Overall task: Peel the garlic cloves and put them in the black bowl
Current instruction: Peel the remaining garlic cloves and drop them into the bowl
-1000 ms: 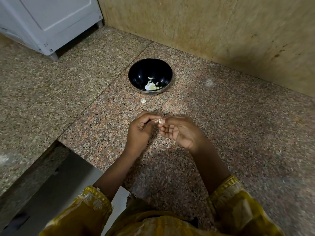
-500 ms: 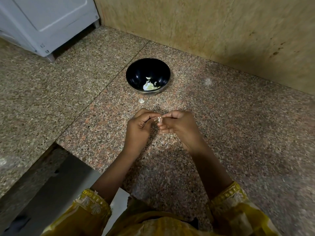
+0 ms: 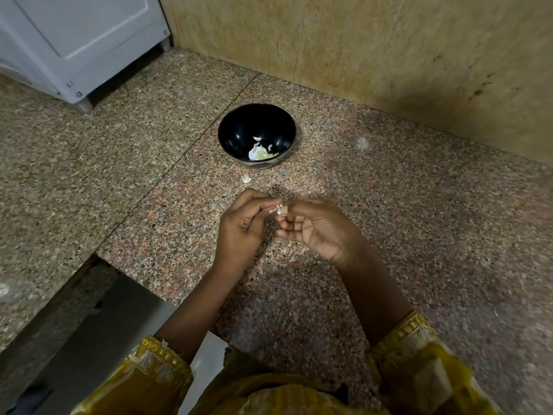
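The left hand [image 3: 242, 226] and right hand [image 3: 317, 229] both pinched one garlic clove [image 3: 276, 209] in curled fingertips [image 3: 264, 200] above the counter's [image 3: 404, 235] middle, peeling seemingly unfinished. The black bowl [image 3: 239, 130], toward the far edge, already held a few pale pieces [image 3: 259, 151].

Home kitchen: speckled granite counter [image 3: 419, 235], beige stone backsplash [image 3: 359, 49], white appliance [image 3: 74, 40] in corner, black bowl [image 3: 239, 127] holding garlic bits.

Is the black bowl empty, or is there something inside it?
Not empty. The black bowl stands upright and holds a few pale pieces at its bottom; whether they are cloves or peel, I cannot tell.
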